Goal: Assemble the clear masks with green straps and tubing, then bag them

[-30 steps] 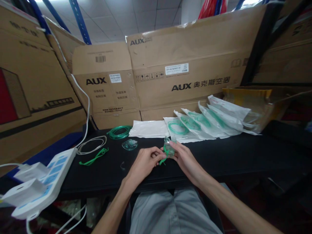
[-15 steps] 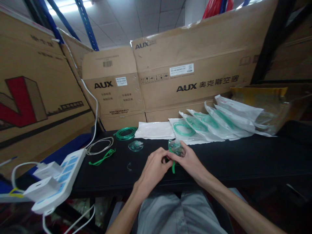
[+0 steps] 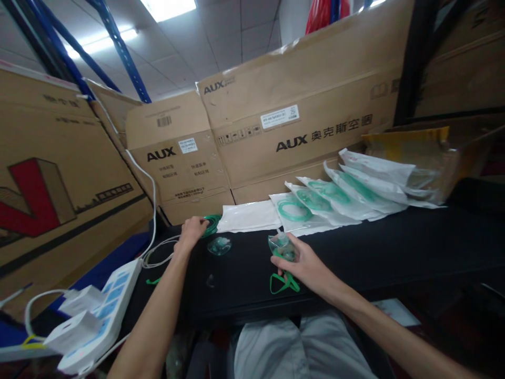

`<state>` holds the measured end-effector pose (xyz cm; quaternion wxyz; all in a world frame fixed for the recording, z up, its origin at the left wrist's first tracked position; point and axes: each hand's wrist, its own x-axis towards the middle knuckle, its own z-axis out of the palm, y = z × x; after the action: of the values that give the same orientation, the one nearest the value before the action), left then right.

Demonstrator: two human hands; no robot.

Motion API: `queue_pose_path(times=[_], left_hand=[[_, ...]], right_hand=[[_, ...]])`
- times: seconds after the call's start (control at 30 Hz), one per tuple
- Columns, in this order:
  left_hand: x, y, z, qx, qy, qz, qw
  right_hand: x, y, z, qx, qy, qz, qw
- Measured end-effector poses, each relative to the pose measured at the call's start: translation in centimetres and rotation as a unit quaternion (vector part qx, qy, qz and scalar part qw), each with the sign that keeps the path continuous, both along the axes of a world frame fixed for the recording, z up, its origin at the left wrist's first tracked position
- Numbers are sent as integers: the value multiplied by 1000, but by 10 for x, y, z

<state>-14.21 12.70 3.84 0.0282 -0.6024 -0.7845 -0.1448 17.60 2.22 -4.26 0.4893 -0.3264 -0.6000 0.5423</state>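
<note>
My right hand (image 3: 305,260) is closed around a clear oxygen mask (image 3: 281,241), held above the near part of the black tabletop. A green elastic strap (image 3: 284,284) hangs in a loop below that mask. To the left, my left hand (image 3: 192,230) reaches to the back of the table, its fingers closed at the edge of a coil of green tubing (image 3: 213,225) and partly covering it. Between my hands lies a second clear mask (image 3: 219,246). Nearer me is a small clear piece (image 3: 210,280), too faint to name.
White pouches (image 3: 249,217) lie behind the masks, and several with green tubing (image 3: 294,209) fan out to the right. On the left are a white power strip (image 3: 104,310), a pale cable (image 3: 158,252) and another green strap (image 3: 153,281). Cardboard (image 3: 244,152) walls the back.
My left hand has let go of the mask and moved left and away to the green tubing. The right hand keeps the mask, whose strap now dangles in view. The camera view has shifted slightly.
</note>
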Motion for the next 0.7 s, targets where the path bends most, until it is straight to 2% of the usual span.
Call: queue_pose_path(times=[0.13,0.27,0.47,0.7], left_hand=[[-8,30,-24,-62,25,-18,998],[-15,42,-34,-83,34,-34,995],[-23,46,-32,-62,-3,-37,997],[-39,40,-15,47,-140,-11,989]], right_hand=[[-1,0,-3,16,-12,19,1000],[0,-2,-1,42,-22,18,999],[3,-6,5,44,-20,19,999],[2,-4,2,60,-26,22,998]])
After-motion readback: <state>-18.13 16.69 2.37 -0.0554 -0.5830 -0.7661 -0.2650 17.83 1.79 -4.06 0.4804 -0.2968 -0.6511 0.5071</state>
